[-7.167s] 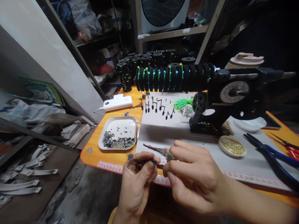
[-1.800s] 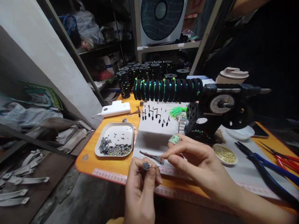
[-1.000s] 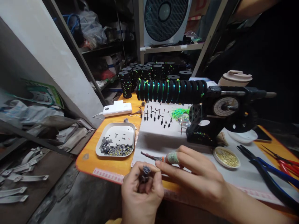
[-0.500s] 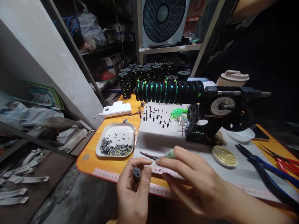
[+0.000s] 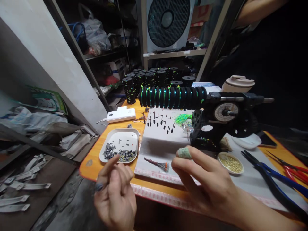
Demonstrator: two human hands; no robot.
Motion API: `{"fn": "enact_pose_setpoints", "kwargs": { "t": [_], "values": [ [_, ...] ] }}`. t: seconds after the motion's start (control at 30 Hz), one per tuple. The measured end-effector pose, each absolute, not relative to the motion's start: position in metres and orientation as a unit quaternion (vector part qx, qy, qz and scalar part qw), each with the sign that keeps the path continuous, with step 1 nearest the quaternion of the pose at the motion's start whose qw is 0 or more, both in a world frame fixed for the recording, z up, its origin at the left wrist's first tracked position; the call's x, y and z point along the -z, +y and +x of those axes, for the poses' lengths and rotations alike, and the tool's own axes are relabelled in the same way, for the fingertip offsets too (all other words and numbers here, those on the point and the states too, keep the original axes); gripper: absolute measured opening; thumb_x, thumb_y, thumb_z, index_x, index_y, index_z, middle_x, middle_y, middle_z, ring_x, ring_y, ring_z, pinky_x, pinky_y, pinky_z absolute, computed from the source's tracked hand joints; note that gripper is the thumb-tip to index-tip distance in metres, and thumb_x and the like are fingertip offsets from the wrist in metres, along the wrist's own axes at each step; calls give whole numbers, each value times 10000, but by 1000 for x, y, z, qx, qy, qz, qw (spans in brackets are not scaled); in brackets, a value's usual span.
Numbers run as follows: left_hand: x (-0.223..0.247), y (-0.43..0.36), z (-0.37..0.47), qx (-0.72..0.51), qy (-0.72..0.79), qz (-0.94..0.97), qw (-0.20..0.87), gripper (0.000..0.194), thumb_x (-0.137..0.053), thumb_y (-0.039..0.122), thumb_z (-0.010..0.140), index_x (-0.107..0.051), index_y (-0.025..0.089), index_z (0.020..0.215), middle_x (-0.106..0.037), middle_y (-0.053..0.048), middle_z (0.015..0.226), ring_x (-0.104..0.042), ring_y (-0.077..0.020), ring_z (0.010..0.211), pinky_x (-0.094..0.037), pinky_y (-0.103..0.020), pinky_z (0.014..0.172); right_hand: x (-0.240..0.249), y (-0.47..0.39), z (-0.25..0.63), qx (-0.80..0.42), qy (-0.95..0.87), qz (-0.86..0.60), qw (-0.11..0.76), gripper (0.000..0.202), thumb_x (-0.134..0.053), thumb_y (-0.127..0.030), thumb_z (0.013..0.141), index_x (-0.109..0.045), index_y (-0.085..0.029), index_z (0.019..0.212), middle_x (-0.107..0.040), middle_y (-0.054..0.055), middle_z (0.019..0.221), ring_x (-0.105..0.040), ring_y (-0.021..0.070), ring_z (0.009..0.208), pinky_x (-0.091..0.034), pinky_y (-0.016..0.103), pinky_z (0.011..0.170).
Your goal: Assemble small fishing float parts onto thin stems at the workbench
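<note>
Swung left toward tray [image 5: 119, 150] since earlier, left hand [image 5: 115, 195] loosely curled, small dark bundle [image 5: 98, 186] at fingertip; right hand [image 5: 207, 186] spread, empty, near stiff, light, thin tied bundle [image 5: 157, 164] on mat [image 5: 158, 144]; best pinched mid-shaft.

The left hand [image 5: 115, 195] has dropped to the lower left of the frame and now points its fingers toward the white tray [image 5: 108, 143] of small dark pieces, away from the right hand [image 5: 204, 184]. The hands, pinched together earlier, are now apart. The right hand's fingertips sit just right of the thin tasselled bundle [image 5: 157, 164] lying on the white sheet.
</note>
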State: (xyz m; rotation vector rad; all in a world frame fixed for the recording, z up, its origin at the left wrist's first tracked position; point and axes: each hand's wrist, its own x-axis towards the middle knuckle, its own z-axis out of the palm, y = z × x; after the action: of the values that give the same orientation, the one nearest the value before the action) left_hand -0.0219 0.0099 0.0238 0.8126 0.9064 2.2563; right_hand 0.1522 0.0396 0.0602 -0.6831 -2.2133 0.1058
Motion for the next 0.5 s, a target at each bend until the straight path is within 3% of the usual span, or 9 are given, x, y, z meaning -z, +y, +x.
{"fn": "enact_pose_setpoints", "kwargs": {
  "t": [0.07,0.1,0.17,0.2,0.33,0.43,0.5],
  "values": [
    [-21,11,-26,-797,346,356,344,198,-608,194,911,-776,171,1014,-600,12,609,-523,-84,533,-482,-178,536,-62,39,153,-118,-864,-276,405,174,-470,-38,927,-569,-173,974,-505,33,781,-465,148,655,-398,264,550],
    [-19,11,-26,-769,352,388,367,206,-596,197,925,-781,194,1014,-699,-35,785,-605,-105,617,-524,-197,579,-62,39,153,-142,-856,-275,414,170,-469,-44,934,-567,-179,971,-503,29,786,-472,144,657,-404,254,546],
    [-14,11,-22,-719,361,441,397,221,-580,179,944,-780,241,1015,-719,-80,1119,-687,-144,752,-572,-238,651,-62,39,152,-162,-837,-280,441,174,-474,-45,935,-561,-190,972,-515,21,783,-496,140,661,-425,243,551],
    [-12,11,-18,-703,358,461,406,232,-572,171,952,-776,257,1024,-699,-84,1187,-694,-143,748,-577,-249,656,-62,40,151,-166,-829,-284,452,175,-475,-45,934,-559,-195,970,-528,19,780,-511,140,665,-440,241,560],
    [-17,14,3,-694,364,465,411,178,-648,247,927,-788,285,1031,-685,-67,1114,-599,-78,592,-531,-219,598,-62,40,150,-185,-816,-296,461,148,-481,-71,937,-554,-199,946,-583,22,782,-554,147,690,-486,248,601],
    [-27,16,16,-729,353,433,396,92,-768,348,830,-813,269,840,-684,-46,1008,-618,-118,722,-517,-207,675,-63,39,148,-186,-817,-294,460,144,-468,-82,940,-556,-194,958,-583,30,790,-563,146,693,-492,240,588],
    [-29,15,19,-752,291,399,435,142,-770,374,825,-771,261,740,-696,-25,843,-598,-118,686,-479,-182,601,-65,40,148,-168,-825,-268,469,138,-455,-112,959,-572,-186,954,-562,30,767,-555,140,670,-490,226,555]
  ]
}}
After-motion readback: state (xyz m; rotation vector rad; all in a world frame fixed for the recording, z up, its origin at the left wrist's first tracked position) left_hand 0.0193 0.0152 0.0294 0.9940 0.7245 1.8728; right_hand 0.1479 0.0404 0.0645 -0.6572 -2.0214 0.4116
